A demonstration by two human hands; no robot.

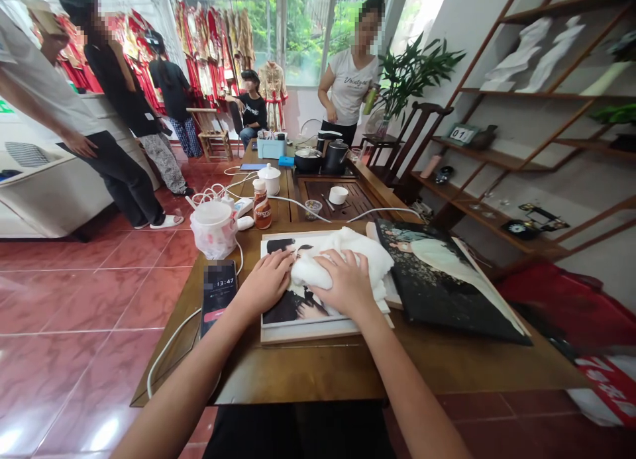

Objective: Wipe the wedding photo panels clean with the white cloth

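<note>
A framed photo print (pixel 291 310) lies flat on the wooden table in front of me, showing dark hair and part of a hand. My left hand (pixel 268 280) rests on its left side with the fingers stretched out. A bunched white cloth (pixel 311 271) covers much of the print's right half. My right hand (pixel 345 283) presses down on this cloth, its fingers curled round a wad of it. To the right, a second, dark photo panel (pixel 437 280) with a figure in a pale dress leans over white material and the table.
Left of the print are a phone (pixel 217 297), a bagged white tub (pixel 213 227), a brown-labelled bottle (pixel 262 206) and a white cable. A lidded white cup (pixel 269 179) and a tea tray (pixel 342 197) stand farther back. Several people and a shelf (pixel 497 157) surround the table.
</note>
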